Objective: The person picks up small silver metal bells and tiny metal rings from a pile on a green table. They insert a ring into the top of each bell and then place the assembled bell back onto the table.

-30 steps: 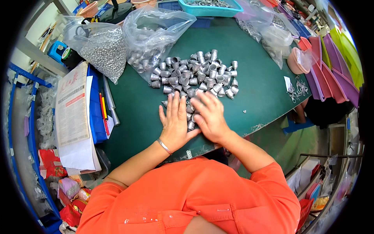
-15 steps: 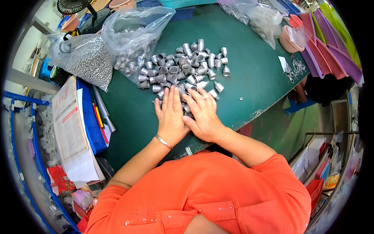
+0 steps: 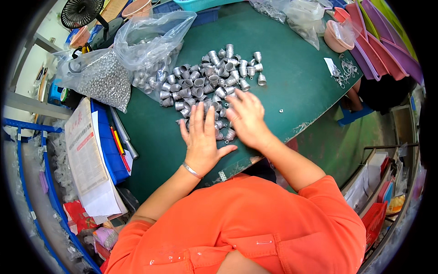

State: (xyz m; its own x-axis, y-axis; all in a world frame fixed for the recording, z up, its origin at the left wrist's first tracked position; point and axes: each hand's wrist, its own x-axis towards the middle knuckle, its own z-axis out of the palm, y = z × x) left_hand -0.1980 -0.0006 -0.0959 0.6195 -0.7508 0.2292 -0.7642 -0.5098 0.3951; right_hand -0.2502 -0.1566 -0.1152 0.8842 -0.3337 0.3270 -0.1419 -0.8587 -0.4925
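Note:
A heap of small silver-grey metal bells (image 3: 199,82), cup-shaped with little loops on some, is spread over the middle of the green table (image 3: 292,82). At the heap's near left edge lies my left hand (image 3: 200,144), fingers stretched forward over the bells and thumb out to the right. My right hand (image 3: 248,119) is at the near right edge, slightly bent fingers apart and touching or just above the bells. A few bells (image 3: 230,134) show in the gap between the two hands. Neither hand appears to grip anything; the undersides of the fingers are hidden.
Behind the heap on the left lies an open clear bag (image 3: 153,41) with more bells, beside a bag of small silver balls (image 3: 102,82). A blue tray (image 3: 109,146) with papers and pencils lines the left edge. Far right are a pink basket (image 3: 337,39) and metal rings (image 3: 346,71).
My hands have moved apart: the right one has shifted up and right, and the left thumb has spread outward. Bells between them are now uncovered. The whole view has shifted slightly.

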